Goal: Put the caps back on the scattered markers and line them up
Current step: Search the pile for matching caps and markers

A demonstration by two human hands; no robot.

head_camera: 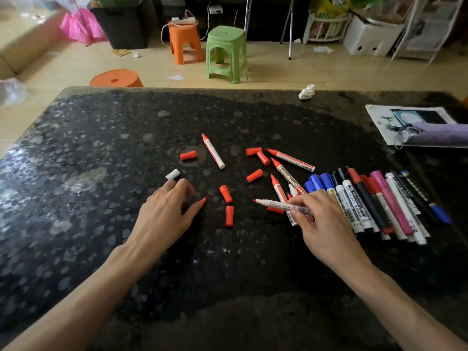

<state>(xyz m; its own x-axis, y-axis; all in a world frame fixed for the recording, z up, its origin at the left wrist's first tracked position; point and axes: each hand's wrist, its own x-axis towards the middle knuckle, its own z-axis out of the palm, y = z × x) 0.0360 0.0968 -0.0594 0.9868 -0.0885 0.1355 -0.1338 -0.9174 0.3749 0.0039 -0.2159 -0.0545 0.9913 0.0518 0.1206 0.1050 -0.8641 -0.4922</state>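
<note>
Several uncapped red markers lie scattered on the black table [101,148], one alone at the centre [213,151]. Several loose red caps [188,155] lie among them, and a white cap [173,174] sits just beyond my left fingertips. My right hand [321,224] pinches a thin uncapped white marker [278,205], tip pointing left, just above the table. My left hand [164,214] hovers with fingers spread and loosely bent, holding nothing, close to the white cap. A row of capped markers [367,203] in blue, black, red and pink lies side by side at the right.
A sheet of paper [379,122] with a purple pouch [440,136] on it lies at the table's right edge. A crumpled tissue [307,91] sits at the far edge. Beyond the table stand a green stool [226,51] and orange stools [184,41].
</note>
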